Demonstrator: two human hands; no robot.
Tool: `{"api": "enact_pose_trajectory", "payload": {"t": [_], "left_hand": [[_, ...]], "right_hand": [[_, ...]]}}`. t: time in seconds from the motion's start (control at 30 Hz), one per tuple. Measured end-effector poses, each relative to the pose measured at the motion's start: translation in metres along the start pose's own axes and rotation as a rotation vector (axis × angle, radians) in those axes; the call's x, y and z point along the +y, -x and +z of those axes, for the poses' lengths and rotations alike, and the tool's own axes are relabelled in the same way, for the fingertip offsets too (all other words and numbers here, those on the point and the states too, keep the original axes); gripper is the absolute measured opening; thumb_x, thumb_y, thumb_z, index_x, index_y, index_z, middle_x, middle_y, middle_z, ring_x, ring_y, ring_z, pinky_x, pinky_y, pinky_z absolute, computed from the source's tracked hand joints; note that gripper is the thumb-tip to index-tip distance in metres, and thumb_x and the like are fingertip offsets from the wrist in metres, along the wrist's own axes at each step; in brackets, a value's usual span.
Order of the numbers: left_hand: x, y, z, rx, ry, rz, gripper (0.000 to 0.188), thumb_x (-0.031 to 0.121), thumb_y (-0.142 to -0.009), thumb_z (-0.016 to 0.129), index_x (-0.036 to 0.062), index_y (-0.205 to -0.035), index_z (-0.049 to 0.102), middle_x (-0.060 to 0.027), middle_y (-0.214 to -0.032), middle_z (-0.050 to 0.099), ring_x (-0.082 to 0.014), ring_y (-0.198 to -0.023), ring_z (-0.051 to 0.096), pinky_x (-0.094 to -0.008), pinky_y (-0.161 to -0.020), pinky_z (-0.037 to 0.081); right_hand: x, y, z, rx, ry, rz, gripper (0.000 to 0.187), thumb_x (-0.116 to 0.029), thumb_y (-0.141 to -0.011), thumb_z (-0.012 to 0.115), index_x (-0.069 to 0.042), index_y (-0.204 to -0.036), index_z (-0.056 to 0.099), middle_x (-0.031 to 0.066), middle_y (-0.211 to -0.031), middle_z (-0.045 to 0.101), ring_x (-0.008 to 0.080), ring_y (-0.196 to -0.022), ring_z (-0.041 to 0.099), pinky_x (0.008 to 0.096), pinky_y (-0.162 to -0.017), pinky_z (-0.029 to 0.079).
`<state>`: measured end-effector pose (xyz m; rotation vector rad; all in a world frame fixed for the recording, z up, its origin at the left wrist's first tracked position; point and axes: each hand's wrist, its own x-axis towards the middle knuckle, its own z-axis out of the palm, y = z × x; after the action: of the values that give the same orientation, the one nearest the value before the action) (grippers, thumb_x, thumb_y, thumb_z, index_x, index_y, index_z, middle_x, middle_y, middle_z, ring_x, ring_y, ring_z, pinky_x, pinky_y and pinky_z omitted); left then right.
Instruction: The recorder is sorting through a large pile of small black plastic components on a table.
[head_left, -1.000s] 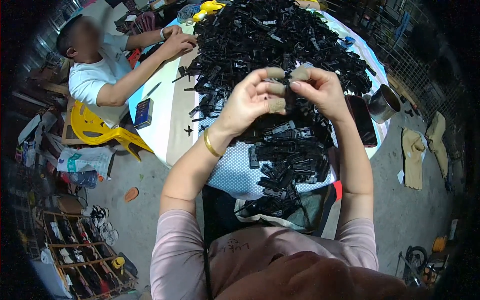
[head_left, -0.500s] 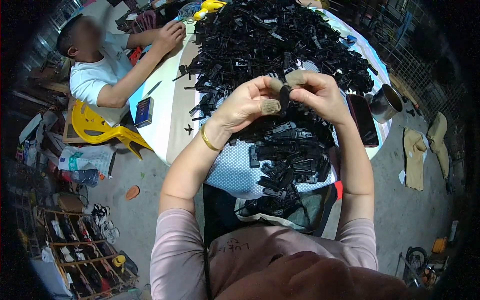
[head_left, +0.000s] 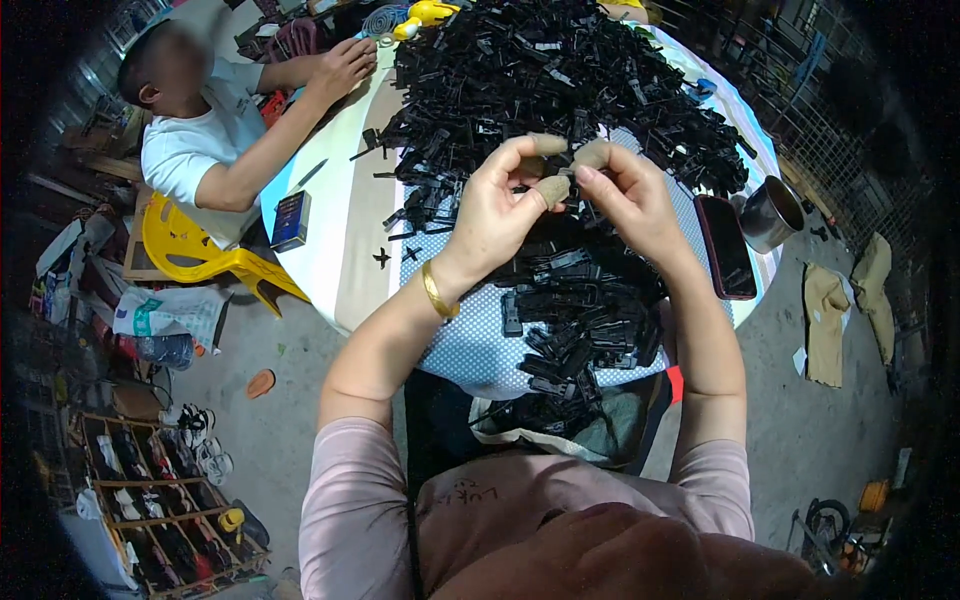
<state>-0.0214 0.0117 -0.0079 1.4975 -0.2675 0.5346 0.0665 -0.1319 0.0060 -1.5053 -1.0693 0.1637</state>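
Note:
My left hand (head_left: 500, 215) and my right hand (head_left: 632, 200) meet over the near side of a large pile of black plastic parts (head_left: 510, 80). Beige covers sit on some of my fingertips. Between them I pinch a small black plastic part (head_left: 566, 170), mostly hidden by the fingers; its exact kind cannot be made out. Below my hands, a smaller heap of black clip-like pieces (head_left: 575, 300) lies on a blue-and-white dotted cloth (head_left: 460, 340). More black pieces rest in a cloth (head_left: 620, 425) at my lap.
A phone (head_left: 727, 245) and a metal cup (head_left: 770, 215) stand by my right forearm. At left are a small dark box (head_left: 291, 220), a pen-like object (head_left: 313, 172) and a seated person (head_left: 205, 140) on a yellow chair (head_left: 185, 250). Loose cross-shaped pieces (head_left: 381, 258) lie near my left wrist.
My fingers have shifted around the small black part, with the left hand turned and its fingertips closer to the right hand's. Another small cross-shaped piece now shows beside my left wrist.

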Motion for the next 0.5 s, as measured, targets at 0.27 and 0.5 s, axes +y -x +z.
{"api": "enact_pose_trajectory", "payload": {"t": [0.27, 0.5], "left_hand": [[0.0002, 0.0058, 0.0042, 0.065, -0.022, 0.019, 0.024, -0.001, -0.079, 0.056, -0.0046, -0.102, 0.051, -0.0064, -0.092, 0.056, -0.0101, -0.079, 0.056, -0.0212, -0.067, 0.05], [-0.0007, 0.004, 0.0049, 0.191, -0.522, 0.303, 0.014, 0.002, -0.071, 0.063, -0.0009, -0.083, 0.059, -0.0097, -0.083, 0.059, -0.0182, -0.072, 0.059, -0.0264, -0.063, 0.047]], "right_hand": [[-0.0057, 0.0006, 0.0024, -0.068, 0.146, 0.001, 0.017, -0.017, -0.084, 0.052, 0.0, -0.08, 0.054, -0.0009, -0.065, 0.051, 0.0054, -0.06, 0.046, 0.0195, -0.054, 0.036], [-0.0005, 0.0008, 0.0061, -0.083, 0.112, 0.108, 0.015, -0.014, -0.084, 0.051, 0.0, -0.079, 0.054, -0.0015, -0.063, 0.05, 0.0046, -0.058, 0.045, 0.0189, -0.052, 0.036]]}}
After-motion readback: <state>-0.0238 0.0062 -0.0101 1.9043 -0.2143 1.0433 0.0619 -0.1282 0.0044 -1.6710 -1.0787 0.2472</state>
